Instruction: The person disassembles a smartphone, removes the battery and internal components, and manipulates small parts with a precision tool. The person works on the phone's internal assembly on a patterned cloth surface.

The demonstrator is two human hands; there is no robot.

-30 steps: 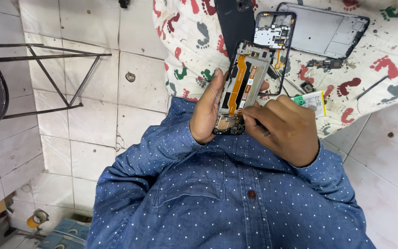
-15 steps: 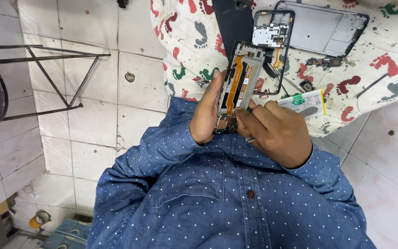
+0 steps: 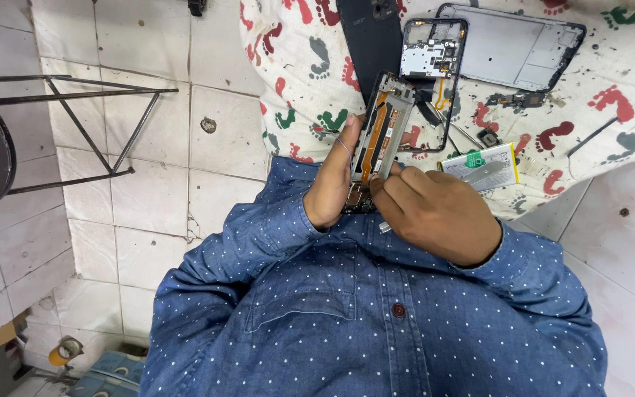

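Observation:
My left hand (image 3: 331,185) grips an opened phone frame (image 3: 381,126) by its left edge, thumb up along the side. The frame is tilted up off the table and shows an orange flex cable down its middle. My right hand (image 3: 436,215) is pinched at the frame's lower end, and a thin metal tool tip (image 3: 385,226) pokes out beneath its fingers. Both hands hover in front of my blue dotted shirt (image 3: 376,323), just at the table's near edge.
A white cloth with coloured footprints (image 3: 295,81) covers the table. On it lie a second opened phone with its circuit board (image 3: 432,53), a grey inner frame (image 3: 516,45), a black back cover (image 3: 367,38), a battery (image 3: 483,167) and small loose parts (image 3: 512,99). A metal stool (image 3: 75,125) stands on the tiled floor at left.
My right hand's fingers have crept slightly left along the phone frame's lower end. My left hand keeps the same grip, and the frame has barely moved.

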